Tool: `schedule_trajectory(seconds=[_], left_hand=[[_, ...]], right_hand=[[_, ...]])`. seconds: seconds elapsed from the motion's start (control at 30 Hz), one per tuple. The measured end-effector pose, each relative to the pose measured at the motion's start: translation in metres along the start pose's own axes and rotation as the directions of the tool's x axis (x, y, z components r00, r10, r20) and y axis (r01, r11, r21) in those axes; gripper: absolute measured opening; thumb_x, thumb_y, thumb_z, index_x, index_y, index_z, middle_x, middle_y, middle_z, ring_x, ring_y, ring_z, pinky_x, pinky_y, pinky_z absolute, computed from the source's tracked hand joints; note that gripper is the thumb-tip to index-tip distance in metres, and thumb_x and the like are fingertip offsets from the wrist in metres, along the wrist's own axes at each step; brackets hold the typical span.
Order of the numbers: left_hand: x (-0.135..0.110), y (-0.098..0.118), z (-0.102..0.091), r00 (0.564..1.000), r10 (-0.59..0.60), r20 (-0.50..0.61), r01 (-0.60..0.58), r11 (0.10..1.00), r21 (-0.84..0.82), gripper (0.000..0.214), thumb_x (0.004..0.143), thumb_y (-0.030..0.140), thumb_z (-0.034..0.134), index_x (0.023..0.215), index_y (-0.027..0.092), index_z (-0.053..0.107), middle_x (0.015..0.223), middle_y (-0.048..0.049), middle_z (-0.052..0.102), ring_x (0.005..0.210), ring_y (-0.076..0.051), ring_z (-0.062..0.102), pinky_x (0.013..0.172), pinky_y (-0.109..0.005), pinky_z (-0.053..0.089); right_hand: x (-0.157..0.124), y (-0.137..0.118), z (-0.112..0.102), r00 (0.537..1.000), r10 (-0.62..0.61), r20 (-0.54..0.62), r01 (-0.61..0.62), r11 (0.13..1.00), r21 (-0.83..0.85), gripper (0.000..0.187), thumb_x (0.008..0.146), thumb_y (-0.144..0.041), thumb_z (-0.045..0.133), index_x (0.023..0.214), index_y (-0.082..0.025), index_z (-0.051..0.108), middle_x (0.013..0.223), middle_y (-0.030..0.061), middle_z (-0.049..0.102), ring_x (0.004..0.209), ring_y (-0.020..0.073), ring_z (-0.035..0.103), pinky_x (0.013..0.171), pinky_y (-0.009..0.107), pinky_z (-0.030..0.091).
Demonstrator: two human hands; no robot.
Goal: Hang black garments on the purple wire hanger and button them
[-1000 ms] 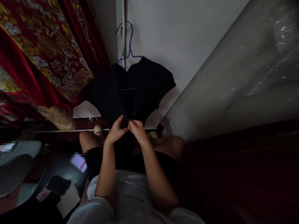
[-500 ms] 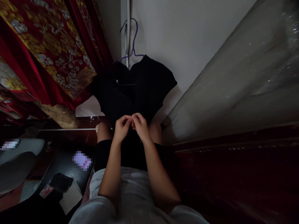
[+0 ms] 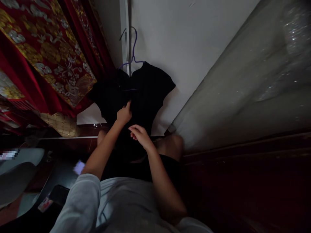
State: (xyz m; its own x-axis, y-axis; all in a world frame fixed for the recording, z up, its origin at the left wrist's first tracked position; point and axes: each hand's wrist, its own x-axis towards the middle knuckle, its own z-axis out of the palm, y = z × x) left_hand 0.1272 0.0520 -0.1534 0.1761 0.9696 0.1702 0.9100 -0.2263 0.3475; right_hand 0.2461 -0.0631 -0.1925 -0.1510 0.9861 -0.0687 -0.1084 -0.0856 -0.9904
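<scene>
A black short-sleeved garment (image 3: pixel 150 87) hangs in front of me on a purple hanger (image 3: pixel 134 48), its lower part reaching down between my knees. My left hand (image 3: pixel 124 113) is stretched forward over the middle of the garment, index finger extended toward the cloth. Whether the fingertip touches it I cannot tell; the other fingers are curled and partly hidden. Lower and to the right, my right hand (image 3: pixel 140 134) is held above the cloth with thumb and fingers drawn together. Anything between those fingertips is too small to make out.
Red embroidered cloth (image 3: pixel 65 61) hangs at the left, above a gold netted object (image 3: pixel 62 124). A dark phone (image 3: pixel 59 194) lies on the black surface at lower left. A large plastic-wrapped panel (image 3: pixel 230 81) leans at the right against the white wall (image 3: pixel 189 38).
My hands, earlier together at the fingertips, have parted. The left went forward and up onto the garment; the right shifted slightly lower. The view has shifted a little, and my right knee moved outward.
</scene>
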Motion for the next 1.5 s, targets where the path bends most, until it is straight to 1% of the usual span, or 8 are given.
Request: schedule_trajectory(seconds=[0.13, 0.33, 0.43, 0.53, 0.83, 1.07, 1.23, 1.5], left_hand=[[-0.018, -0.001, 0.014, 0.997, -0.002, 0.074, -0.007, 0.993, 0.117, 0.043, 0.104, 0.026, 0.055, 0.146, 0.014, 0.054, 0.123, -0.0205, 0.067, 0.106, -0.032, 0.071, 0.088, -0.038, 0.053], [-0.067, -0.002, 0.011, 0.990, 0.111, -0.082, -0.113, 0.993, -0.023, 0.025, 0.104, 0.040, 0.062, 0.107, 0.016, 0.068, 0.094, -0.0121, 0.067, 0.088, -0.027, 0.067, 0.076, -0.031, 0.049], [-0.076, 0.002, -0.002, 0.958, 0.281, -0.061, -0.285, 0.957, -0.056, 0.020, 0.106, 0.033, 0.057, 0.102, 0.017, 0.067, 0.086, -0.0090, 0.065, 0.081, -0.025, 0.064, 0.075, -0.030, 0.048], [-0.075, 0.000, -0.016, 0.903, 0.430, -0.006, -0.430, 0.902, -0.041, 0.026, 0.110, 0.034, 0.048, 0.102, 0.018, 0.067, 0.082, -0.0081, 0.064, 0.076, -0.024, 0.063, 0.077, -0.031, 0.048], [-0.056, -0.015, -0.028, 0.857, 0.492, -0.155, -0.497, 0.868, 0.009, 0.044, 0.110, 0.048, 0.051, 0.141, 0.022, 0.068, 0.078, -0.0071, 0.072, 0.069, -0.021, 0.070, 0.068, -0.028, 0.049], [0.019, -0.001, -0.081, 0.805, 0.425, -0.414, -0.487, 0.872, -0.053, 0.035, 0.107, 0.040, 0.062, 0.137, 0.022, 0.070, 0.107, -0.0114, 0.078, 0.089, -0.026, 0.075, 0.078, -0.038, 0.055], [0.062, 0.035, -0.130, 0.760, 0.541, -0.360, -0.561, 0.826, 0.059, 0.033, 0.106, 0.036, 0.063, 0.132, 0.021, 0.074, 0.099, -0.0080, 0.077, 0.094, -0.026, 0.074, 0.087, -0.037, 0.052], [0.067, 0.017, -0.134, 0.757, 0.495, -0.428, -0.530, 0.847, 0.042, 0.031, 0.106, 0.037, 0.059, 0.124, 0.019, 0.078, 0.102, -0.0109, 0.078, 0.090, -0.024, 0.073, 0.081, -0.032, 0.052]], right_hand=[[0.004, 0.006, -0.006, 1.000, -0.003, -0.004, 0.003, 1.000, 0.005, 0.035, 0.079, -0.052, 0.067, 0.089, -0.018, 0.067, 0.062, -0.0013, 0.060, 0.055, 0.0116, 0.051, 0.051, 0.023, 0.036], [0.022, 0.031, -0.012, 0.894, -0.175, -0.412, 0.149, 0.984, -0.096, 0.047, 0.065, -0.032, 0.076, 0.109, -0.017, 0.064, 0.105, 0.0060, 0.067, 0.068, 0.0109, 0.055, 0.068, 0.026, 0.047], [0.021, 0.033, -0.005, 0.889, -0.264, -0.374, 0.224, 0.963, -0.148, 0.042, 0.070, -0.030, 0.072, 0.109, -0.017, 0.065, 0.120, 0.0111, 0.063, 0.082, 0.0150, 0.061, 0.074, 0.029, 0.050], [0.014, 0.023, 0.002, 0.895, -0.308, -0.322, 0.286, 0.951, -0.114, 0.021, 0.081, -0.038, 0.067, 0.089, -0.018, 0.063, 0.096, 0.0073, 0.066, 0.083, 0.0183, 0.061, 0.071, 0.028, 0.048], [0.005, -0.001, -0.003, 0.922, -0.284, -0.264, 0.273, 0.959, -0.082, 0.038, 0.078, -0.053, 0.072, 0.071, -0.021, 0.053, 0.070, -0.0013, 0.049, 0.068, 0.0137, 0.045, 0.063, 0.026, 0.040], [0.007, 0.003, -0.013, 0.929, -0.240, -0.282, 0.227, 0.971, -0.078, 0.040, 0.074, -0.055, 0.075, 0.071, -0.021, 0.054, 0.069, -0.0017, 0.044, 0.068, 0.0138, 0.042, 0.062, 0.026, 0.038], [0.000, 0.005, -0.015, 0.941, -0.227, -0.253, 0.218, 0.974, -0.064, 0.041, 0.076, -0.055, 0.074, 0.070, -0.021, 0.051, 0.068, -0.0022, 0.041, 0.066, 0.0136, 0.040, 0.060, 0.026, 0.037], [-0.014, -0.010, -0.005, 0.927, -0.366, -0.081, 0.340, 0.913, -0.225, 0.037, 0.085, -0.046, 0.069, 0.068, -0.020, 0.048, 0.064, -0.0024, 0.042, 0.061, 0.0127, 0.041, 0.060, 0.027, 0.032]])
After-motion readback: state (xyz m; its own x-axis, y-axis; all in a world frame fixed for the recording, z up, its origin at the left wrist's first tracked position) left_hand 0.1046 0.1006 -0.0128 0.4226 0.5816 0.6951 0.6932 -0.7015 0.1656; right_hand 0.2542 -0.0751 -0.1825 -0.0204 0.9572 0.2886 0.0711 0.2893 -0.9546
